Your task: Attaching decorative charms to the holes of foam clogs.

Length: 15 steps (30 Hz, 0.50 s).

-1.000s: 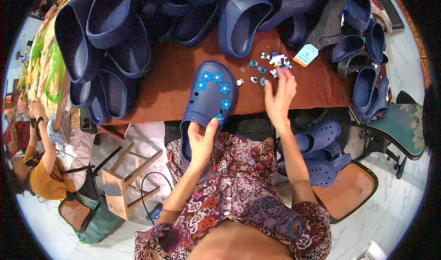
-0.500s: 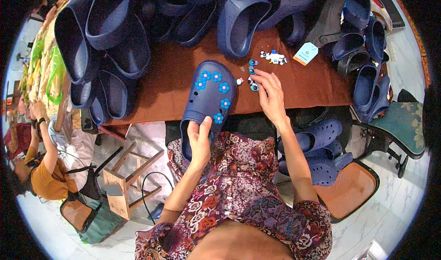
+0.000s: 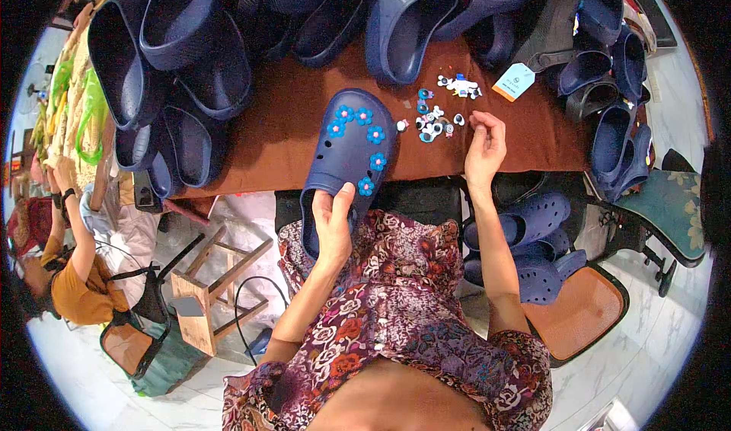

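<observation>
My left hand (image 3: 333, 225) grips a navy clog (image 3: 329, 142) by its heel end, thumb on top and the other fingers inside the opening. Its toe points away from me over the brown cloth (image 3: 274, 142). Several blue flower charms (image 3: 375, 134) with pink centres fill holes in the upper, while a few holes are bare. To the right of the clog lies a loose cluster of small white, black and blue charms (image 3: 429, 129). Just right of that cluster, my right hand (image 3: 486, 153) hovers with curled fingers; whatever is between the fingertips is too small to make out.
Navy clogs (image 3: 407, 39) crowd the back and both sides of the table. More white charms (image 3: 461, 87) lie beside a blue-and-orange tag (image 3: 515, 81). Below right, several clogs (image 3: 537, 271) rest by an orange-seated chair (image 3: 586, 317). Another person (image 3: 84, 279) works at the left near a wooden stool (image 3: 199, 309).
My right hand has drawn back to the right from the charm cluster, and its fingers have curled in. The charms there now lie more spread out and in plain sight. The left hand keeps its hold.
</observation>
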Available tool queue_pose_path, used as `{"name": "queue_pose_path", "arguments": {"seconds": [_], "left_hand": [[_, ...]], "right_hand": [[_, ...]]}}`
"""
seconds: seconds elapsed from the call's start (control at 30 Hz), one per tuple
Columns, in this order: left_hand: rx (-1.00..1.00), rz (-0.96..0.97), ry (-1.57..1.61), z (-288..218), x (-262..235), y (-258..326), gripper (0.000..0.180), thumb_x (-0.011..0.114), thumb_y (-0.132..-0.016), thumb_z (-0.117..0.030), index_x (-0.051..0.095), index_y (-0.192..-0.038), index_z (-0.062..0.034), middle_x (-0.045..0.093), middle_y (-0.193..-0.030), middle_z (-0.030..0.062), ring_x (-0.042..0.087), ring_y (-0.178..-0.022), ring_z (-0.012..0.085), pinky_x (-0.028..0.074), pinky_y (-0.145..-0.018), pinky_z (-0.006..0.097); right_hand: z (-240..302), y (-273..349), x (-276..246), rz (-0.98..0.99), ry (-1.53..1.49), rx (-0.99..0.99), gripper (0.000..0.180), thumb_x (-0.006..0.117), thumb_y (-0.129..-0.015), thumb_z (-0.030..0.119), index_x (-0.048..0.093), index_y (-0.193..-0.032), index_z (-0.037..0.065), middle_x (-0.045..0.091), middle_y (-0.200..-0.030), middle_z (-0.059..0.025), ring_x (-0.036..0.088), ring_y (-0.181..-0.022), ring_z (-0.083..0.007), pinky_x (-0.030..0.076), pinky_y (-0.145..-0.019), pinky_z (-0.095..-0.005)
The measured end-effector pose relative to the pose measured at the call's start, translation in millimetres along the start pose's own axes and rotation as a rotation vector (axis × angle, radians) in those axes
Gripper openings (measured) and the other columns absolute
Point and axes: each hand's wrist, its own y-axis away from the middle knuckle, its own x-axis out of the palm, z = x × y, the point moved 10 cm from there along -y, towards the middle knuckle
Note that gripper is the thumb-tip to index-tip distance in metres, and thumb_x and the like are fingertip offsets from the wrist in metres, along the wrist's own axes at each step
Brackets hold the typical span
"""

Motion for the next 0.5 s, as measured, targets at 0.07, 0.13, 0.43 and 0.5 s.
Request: {"name": "queue_pose_path", "arguments": {"seconds": [0.07,0.13,0.43,0.5], "left_hand": [[-0.015,0.009,0.039,4,-1,-1,0.046,0.059,-0.092,-0.013,0.048,-0.132,0.0058,0.057,-0.127,0.0121,0.055,-0.114,0.0171,0.04,-0.1,0.03],[-0.036,0.02,0.089,4,1,0,0.046,0.059,-0.092,-0.014,0.048,-0.132,0.0055,0.057,-0.128,0.0115,0.055,-0.114,0.0173,0.041,-0.1,0.031],[-0.094,0.067,0.401,5,8,-5,0.049,0.053,-0.095,-0.036,0.047,-0.133,-0.005,0.056,-0.131,0.0082,0.054,-0.119,0.0209,0.041,-0.101,0.038],[-0.108,0.063,0.437,5,9,-5,0.052,0.051,-0.095,-0.038,0.046,-0.135,-0.0048,0.055,-0.134,0.0095,0.053,-0.121,0.0222,0.04,-0.103,0.039]], "right_hand": [[-2,1,-2,-0.014,-0.029,0.012,0.019,0.049,-0.091,-0.009,0.063,-0.101,0.001,0.059,-0.103,-0.0104,0.059,-0.094,-0.0191,0.048,-0.086,-0.0291],[0,1,1,0.008,-0.014,-0.006,0.019,0.05,-0.09,-0.009,0.063,-0.1,0.0,0.058,-0.104,-0.0114,0.059,-0.095,-0.0212,0.048,-0.086,-0.0302],[43,6,3,0.048,0.213,-0.139,0.014,0.062,-0.084,-0.004,0.066,-0.095,0.004,0.062,-0.098,-0.0116,0.06,-0.094,-0.0263,0.048,-0.085,-0.0353],[55,10,10,0.133,0.272,-0.182,0.014,0.065,-0.082,-0.001,0.067,-0.094,0.005,0.062,-0.098,-0.0104,0.06,-0.093,-0.0266,0.047,-0.084,-0.0362]]}}
